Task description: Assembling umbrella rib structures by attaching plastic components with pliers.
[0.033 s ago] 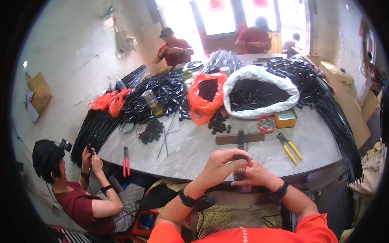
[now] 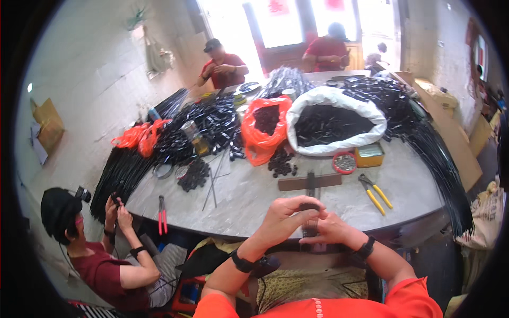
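Close together at the table's near edge, both my hands work on a small dark part with a rounded black top. My left hand curls its fingers and thumb around that top. On its right side, my right hand is closed in against the same part, its fingertips partly hidden. Below the top, thin ribs blur between my hands. Just beyond them, a dark upright bar crosses a brown wooden strip on the table. To the right lie yellow-handled pliers.
The grey table carries a white sack of black pieces, an orange bag, a red dish, a yellow box, red-handled pliers and black rod bundles. A co-worker sits left; others sit across.
The whole view has shifted slightly, so the table's things appear a little farther left. My hands keep nearly the same hold on the dark part.
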Tool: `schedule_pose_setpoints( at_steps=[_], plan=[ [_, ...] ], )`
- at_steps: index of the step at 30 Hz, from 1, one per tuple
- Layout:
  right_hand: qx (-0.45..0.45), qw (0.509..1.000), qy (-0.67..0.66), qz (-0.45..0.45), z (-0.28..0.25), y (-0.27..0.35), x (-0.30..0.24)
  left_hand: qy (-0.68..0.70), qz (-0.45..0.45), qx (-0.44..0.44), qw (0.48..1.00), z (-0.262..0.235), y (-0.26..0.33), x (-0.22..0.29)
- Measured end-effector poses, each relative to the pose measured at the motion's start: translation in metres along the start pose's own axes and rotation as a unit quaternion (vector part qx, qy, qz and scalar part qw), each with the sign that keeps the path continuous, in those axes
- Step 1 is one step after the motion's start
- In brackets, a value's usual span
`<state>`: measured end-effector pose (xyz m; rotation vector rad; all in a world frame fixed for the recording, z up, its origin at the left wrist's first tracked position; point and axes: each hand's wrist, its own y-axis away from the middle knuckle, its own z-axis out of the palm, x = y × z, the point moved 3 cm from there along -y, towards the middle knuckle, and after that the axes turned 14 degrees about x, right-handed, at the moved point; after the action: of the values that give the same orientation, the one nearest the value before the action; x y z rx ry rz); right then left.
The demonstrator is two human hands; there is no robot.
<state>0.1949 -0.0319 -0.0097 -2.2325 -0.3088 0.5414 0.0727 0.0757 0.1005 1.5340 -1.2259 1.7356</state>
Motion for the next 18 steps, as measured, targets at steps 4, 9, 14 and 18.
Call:
schedule_pose_setpoints(
  at_steps=[4, 9, 14, 18],
  plan=[
    [-0.061, 0.997, -0.008, 0.045, 0.006, 0.009, 0.007, -0.004, -0.007, 0.01, 1.0, 0.001, 0.001, 0.001],
    [-0.047, 0.997, -0.035, 0.059, 0.009, 0.013, 0.01, 0.049, -0.015, 0.05, 0.997, 0.005, 0.002, 0.004],
    [-0.067, 0.993, -0.049, 0.079, 0.006, 0.018, 0.012, 0.058, 0.008, 0.047, 0.997, 0.013, 0.001, 0.004],
    [-0.065, 0.993, -0.049, 0.082, 0.003, 0.014, 0.004, 0.047, 0.026, 0.057, 0.997, 0.012, 0.006, 0.005]
  ],
)
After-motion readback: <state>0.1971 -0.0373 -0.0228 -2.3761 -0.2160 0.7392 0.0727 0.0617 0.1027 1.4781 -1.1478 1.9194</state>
